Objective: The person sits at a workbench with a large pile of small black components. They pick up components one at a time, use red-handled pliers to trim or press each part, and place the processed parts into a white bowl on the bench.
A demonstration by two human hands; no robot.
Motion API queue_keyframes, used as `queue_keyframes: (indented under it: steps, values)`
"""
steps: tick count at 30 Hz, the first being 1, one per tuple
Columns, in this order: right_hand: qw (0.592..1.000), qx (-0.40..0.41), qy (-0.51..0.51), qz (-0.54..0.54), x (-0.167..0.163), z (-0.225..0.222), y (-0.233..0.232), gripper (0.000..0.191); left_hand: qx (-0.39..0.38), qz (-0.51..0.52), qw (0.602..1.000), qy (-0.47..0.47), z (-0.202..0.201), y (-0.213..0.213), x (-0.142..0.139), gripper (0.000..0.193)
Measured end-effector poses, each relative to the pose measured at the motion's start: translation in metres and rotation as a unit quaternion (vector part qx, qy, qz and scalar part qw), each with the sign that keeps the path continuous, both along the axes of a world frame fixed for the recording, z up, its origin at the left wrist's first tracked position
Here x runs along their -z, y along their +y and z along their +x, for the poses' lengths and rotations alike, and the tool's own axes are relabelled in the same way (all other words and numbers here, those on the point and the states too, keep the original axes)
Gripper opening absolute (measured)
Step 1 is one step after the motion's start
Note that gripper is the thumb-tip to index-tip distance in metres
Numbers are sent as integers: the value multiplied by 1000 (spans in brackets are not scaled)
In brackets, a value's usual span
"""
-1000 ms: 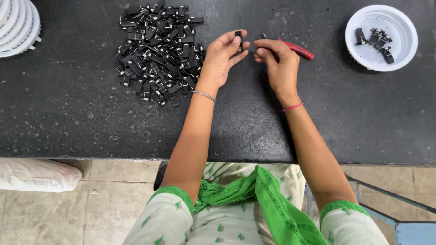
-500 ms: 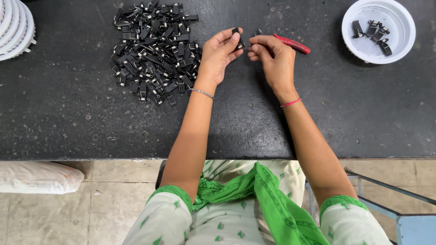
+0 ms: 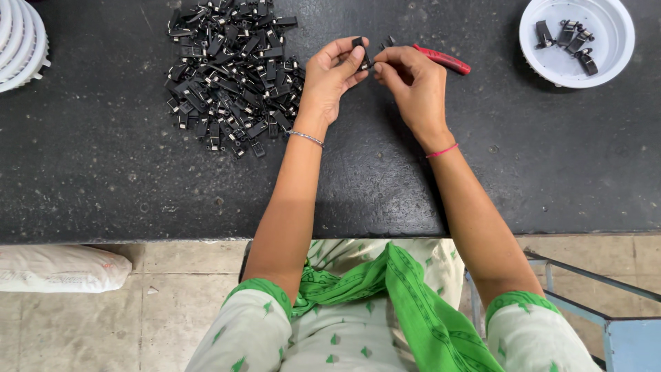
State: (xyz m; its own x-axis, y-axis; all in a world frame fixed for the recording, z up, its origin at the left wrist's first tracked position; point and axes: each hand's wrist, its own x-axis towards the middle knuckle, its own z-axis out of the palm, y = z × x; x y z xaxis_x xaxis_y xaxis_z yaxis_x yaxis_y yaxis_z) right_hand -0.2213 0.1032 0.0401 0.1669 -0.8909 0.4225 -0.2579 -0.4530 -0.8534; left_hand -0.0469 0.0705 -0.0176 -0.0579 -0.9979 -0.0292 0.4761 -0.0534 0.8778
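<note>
Green and white printed cloth covers the person's lap at the near edge of the black work table (image 3: 103, 186), whose top is rough and speckled. Beyond that edge, both forearms reach to the middle of the table. The left hand (image 3: 330, 76) pinches a small black plastic part (image 3: 359, 48) between thumb and forefinger, and the right hand (image 3: 413, 83) closes its fingertips on the same part from the other side, while a red-handled tool (image 3: 444, 60) lies under its palm; whether the tool's tip touches the part I cannot tell. To do this step well, I think the left hand should keep the part steady and the right hand should work with small, light force, because the part is tiny and hard. Left of the hands lies a heap of black parts (image 3: 231, 69), angular and shiny. At the table's far right stands a round white plastic bowl (image 3: 606, 69) with a few such parts; at the far left, ribbed white bowls (image 3: 21, 41) are stacked.
</note>
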Motion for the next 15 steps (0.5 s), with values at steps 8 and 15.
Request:
queue_keyframes:
  steps: [8, 15]
  values:
    - [980, 17, 136, -148, -2, -3, 5, 12, -7, -18, 999, -51, 1, -1, 4, 23]
    - [1000, -25, -2, -2, 5, 2, 1, 6, -20, -76, 995, -60, -4, -1, 3, 18]
